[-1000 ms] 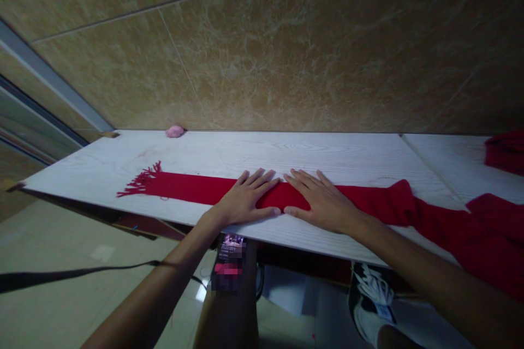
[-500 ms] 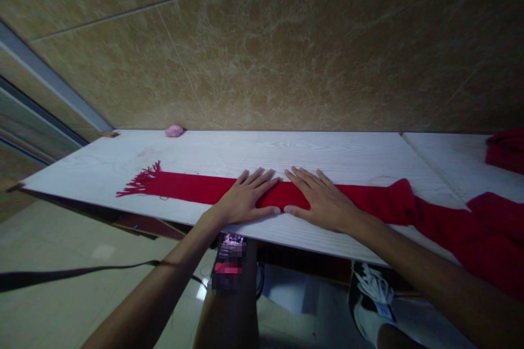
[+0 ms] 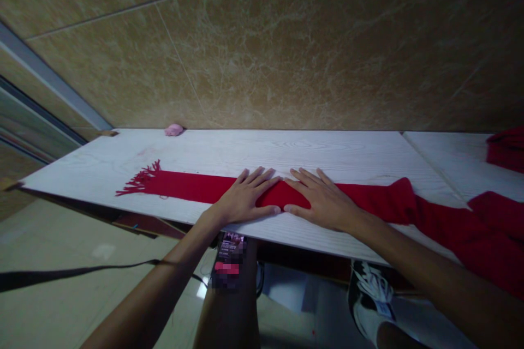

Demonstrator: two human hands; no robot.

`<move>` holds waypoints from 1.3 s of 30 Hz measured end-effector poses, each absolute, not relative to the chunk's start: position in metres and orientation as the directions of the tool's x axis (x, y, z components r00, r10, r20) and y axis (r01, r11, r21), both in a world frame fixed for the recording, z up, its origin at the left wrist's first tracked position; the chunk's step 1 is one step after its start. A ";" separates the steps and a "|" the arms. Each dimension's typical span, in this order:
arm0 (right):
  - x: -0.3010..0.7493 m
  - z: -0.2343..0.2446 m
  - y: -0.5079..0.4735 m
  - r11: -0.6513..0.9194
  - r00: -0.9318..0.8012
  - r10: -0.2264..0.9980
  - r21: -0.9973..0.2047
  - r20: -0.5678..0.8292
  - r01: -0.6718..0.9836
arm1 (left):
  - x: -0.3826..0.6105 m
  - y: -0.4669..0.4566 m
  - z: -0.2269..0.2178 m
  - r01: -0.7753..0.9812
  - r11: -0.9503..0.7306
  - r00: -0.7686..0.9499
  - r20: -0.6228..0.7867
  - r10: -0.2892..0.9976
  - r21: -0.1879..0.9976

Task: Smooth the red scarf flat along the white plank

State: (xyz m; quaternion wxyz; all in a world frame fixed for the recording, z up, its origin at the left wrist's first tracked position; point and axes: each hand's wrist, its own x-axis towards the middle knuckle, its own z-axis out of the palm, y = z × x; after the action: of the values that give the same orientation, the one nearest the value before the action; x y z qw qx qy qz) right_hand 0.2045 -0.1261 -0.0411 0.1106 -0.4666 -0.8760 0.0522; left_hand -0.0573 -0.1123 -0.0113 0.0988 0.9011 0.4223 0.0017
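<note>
A red scarf [image 3: 190,186] with a fringed left end lies lengthwise along a white wood-grain table [image 3: 245,147]. My left hand [image 3: 245,196] rests flat on its middle, fingers spread and pointing away from me. Just to the right, my right hand [image 3: 321,199] also lies flat on the scarf with spread fingers. The two thumbs point at each other, a small gap of red cloth between them. Right of my hands the scarf has a raised fold, then runs bunched and wrinkled toward the right edge of view.
A folded red cloth [image 3: 505,150] sits at the far right. By the tiled wall [image 3: 286,54] lies a small pink lump [image 3: 174,130]. A phone [image 3: 229,256] rests on my leg below the table edge. A black strap [image 3: 82,272] crosses at left; a shoe [image 3: 370,300] shows underneath.
</note>
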 end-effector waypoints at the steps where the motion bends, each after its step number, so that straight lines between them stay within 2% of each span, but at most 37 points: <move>1: 0.205 -0.041 -0.126 0.557 -0.536 0.831 -0.197 0.149 0.807 | -0.057 -0.112 -0.011 0.761 -0.623 0.643 -0.082 0.762 0.181; 11: 0.206 -0.042 -0.126 0.567 -0.541 0.824 -0.216 0.168 0.795 | -0.061 -0.111 -0.014 0.744 -0.638 0.658 -0.050 0.751 0.200; 16: 0.205 -0.039 -0.126 0.556 -0.544 0.831 -0.212 0.119 0.803 | -0.062 -0.110 -0.016 0.736 -0.648 0.664 -0.028 0.747 0.195; 30: 0.206 -0.041 -0.126 0.558 -0.542 0.830 -0.208 0.132 0.803 | -0.060 -0.111 -0.014 0.750 -0.631 0.652 -0.060 0.756 0.201; 35: 0.206 -0.042 -0.126 0.564 -0.537 0.826 -0.222 0.172 0.796 | -0.062 -0.110 -0.016 0.734 -0.649 0.666 -0.025 0.746 0.201; 39: 0.206 -0.042 -0.126 0.561 -0.543 0.828 -0.211 0.142 0.800 | -0.061 -0.110 -0.016 0.734 -0.649 0.666 -0.026 0.745 0.198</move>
State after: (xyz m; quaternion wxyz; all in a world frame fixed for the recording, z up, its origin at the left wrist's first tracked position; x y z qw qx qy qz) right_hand 0.2061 -0.1256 -0.0425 0.1130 -0.4645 -0.8763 0.0604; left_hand -0.0614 -0.1101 -0.0161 0.0961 0.9077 0.4075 0.0288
